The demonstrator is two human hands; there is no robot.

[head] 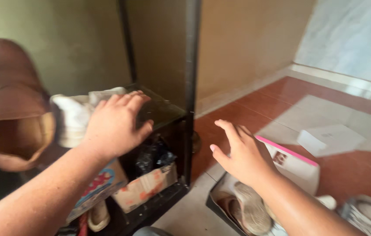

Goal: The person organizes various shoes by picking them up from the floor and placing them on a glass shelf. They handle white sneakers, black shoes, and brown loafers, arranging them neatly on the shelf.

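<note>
My left hand (115, 124) rests palm down on a white shoe (74, 118) that sits on the upper shelf of a dark rack (190, 87). A brown shoe (13, 109) stands blurred at the far left of that shelf. My right hand (242, 153) hovers with fingers spread and nothing in it, to the right of the rack's front post and above an open shoe box (290, 161) with a pink-edged lid. A pair of beige shoes (248, 209) lies in the box.
Cardboard boxes (144, 188) and a black plastic bag (152, 155) fill the rack's lower shelf. A white paper (331, 137) lies on the red tiled floor. Another white shoe (366, 214) sits at the lower right. A beige wall stands behind.
</note>
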